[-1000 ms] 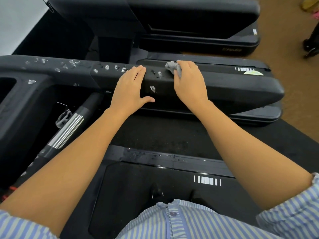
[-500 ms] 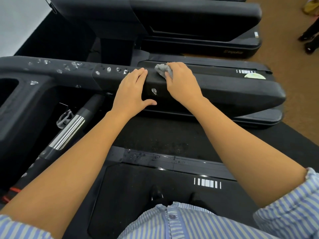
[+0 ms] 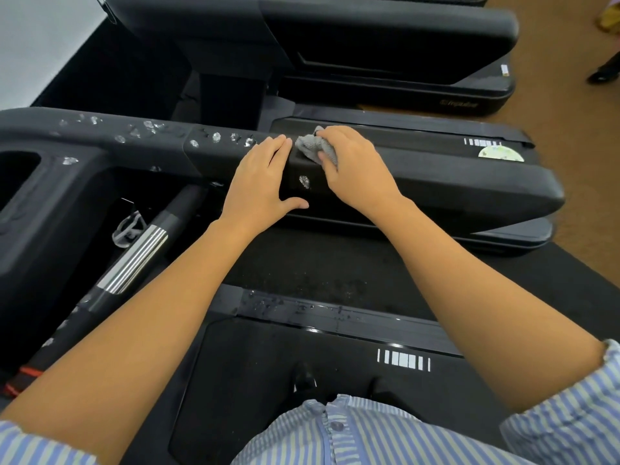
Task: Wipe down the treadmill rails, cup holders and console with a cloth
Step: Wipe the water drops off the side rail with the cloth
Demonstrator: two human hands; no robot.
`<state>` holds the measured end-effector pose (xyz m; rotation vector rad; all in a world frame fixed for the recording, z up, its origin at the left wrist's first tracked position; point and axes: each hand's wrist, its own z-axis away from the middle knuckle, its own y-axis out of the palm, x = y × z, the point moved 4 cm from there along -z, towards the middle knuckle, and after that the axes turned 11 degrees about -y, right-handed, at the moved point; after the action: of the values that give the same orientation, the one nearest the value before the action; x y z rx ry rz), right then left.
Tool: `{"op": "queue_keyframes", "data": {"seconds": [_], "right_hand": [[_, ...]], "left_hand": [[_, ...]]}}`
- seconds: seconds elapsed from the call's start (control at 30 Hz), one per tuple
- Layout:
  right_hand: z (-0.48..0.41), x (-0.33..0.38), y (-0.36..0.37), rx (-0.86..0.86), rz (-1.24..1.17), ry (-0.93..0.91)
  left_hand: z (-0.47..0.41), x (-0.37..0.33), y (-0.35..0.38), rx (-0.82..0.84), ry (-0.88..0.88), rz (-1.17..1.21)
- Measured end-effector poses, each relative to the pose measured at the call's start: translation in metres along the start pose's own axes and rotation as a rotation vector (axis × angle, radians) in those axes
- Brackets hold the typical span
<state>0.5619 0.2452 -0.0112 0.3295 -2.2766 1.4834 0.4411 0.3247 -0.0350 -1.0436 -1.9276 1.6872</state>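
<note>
Since the earlier frames the right hand [image 3: 355, 169] has carried the cloth [image 3: 313, 147] leftward along the rail [image 3: 453, 176], closing the gap to the left hand [image 3: 260, 186], which has not shifted. Right hand: fingers curled over the crumpled grey cloth, pressing it onto the rail's top edge. Left hand: released, fingers straight and together, palm flat on the rail top, thumb spread down its near face, fingertips just beside the cloth. One water drop [image 3: 304, 181] sits on the near face of the rail between the two hands. Further droplets [image 3: 214, 137] are scattered along the rail top beyond the left hand, unwiped. Below the left forearm runs a handlebar [image 3: 134, 263] with a ribbed silver grip. Wet spots lie on the side strip [image 3: 302, 308] beside the belt [image 3: 268, 380] underfoot. A second treadmill [image 3: 385, 45] stands beyond the rail
</note>
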Motion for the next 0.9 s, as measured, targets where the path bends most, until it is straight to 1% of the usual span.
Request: {"op": "queue_keyframes", "data": {"seconds": [0.07,0.13,0.27,0.33,0.4,0.47,0.53,0.57,0.63,0.67,0.7,0.73,0.8,0.83,0.9], "right_hand": [[-0.004,0.008,0.006,0.003,0.005,-0.017],[-0.001,0.015,0.013,0.032,0.025,-0.073],[0.013,0.008,0.016,0.056,0.02,-0.16],[0.015,0.004,0.01,0.005,-0.088,-0.116],[0.013,0.003,-0.001,-0.085,-0.232,0.029],[0.01,0.003,-0.008,-0.157,-0.427,0.204],[0.008,0.006,-0.006,-0.167,-0.747,0.355],[0.007,0.009,-0.003,-0.136,-0.957,0.407],[0.006,0.019,0.004,-0.046,-1.447,0.447],[0.006,0.023,0.005,0.008,-1.637,0.452],[0.005,0.026,0.003,0.069,-1.742,0.438],[0.005,0.026,0.0,0.121,-1.766,0.412],[0.004,0.019,-0.008,0.143,-1.654,0.373],[0.004,0.013,-0.012,0.11,-1.545,0.366],[0.002,-0.003,-0.021,-0.008,-1.244,0.376]], "left_hand": [[-0.001,0.0,0.0,0.001,-0.004,0.003],[-0.001,0.001,0.0,-0.006,-0.003,0.007],[0.0,0.001,0.0,-0.017,-0.006,0.023],[0.0,0.001,-0.001,-0.008,-0.004,0.048],[-0.002,0.002,-0.004,0.008,-0.014,0.102],[-0.001,0.0,-0.01,0.011,-0.045,0.219],[0.002,-0.009,-0.018,-0.019,-0.037,0.347],[0.004,-0.017,-0.021,-0.031,-0.02,0.412],[0.007,-0.031,-0.026,-0.054,-0.007,0.561],[0.008,-0.036,-0.029,-0.089,0.0,0.623],[0.008,-0.039,-0.032,-0.141,0.011,0.659],[0.009,-0.04,-0.035,-0.191,0.026,0.67],[0.012,-0.038,-0.032,-0.252,0.045,0.66],[0.014,-0.036,-0.028,-0.258,0.036,0.652],[0.02,-0.034,-0.013,-0.225,0.02,0.601]]}}
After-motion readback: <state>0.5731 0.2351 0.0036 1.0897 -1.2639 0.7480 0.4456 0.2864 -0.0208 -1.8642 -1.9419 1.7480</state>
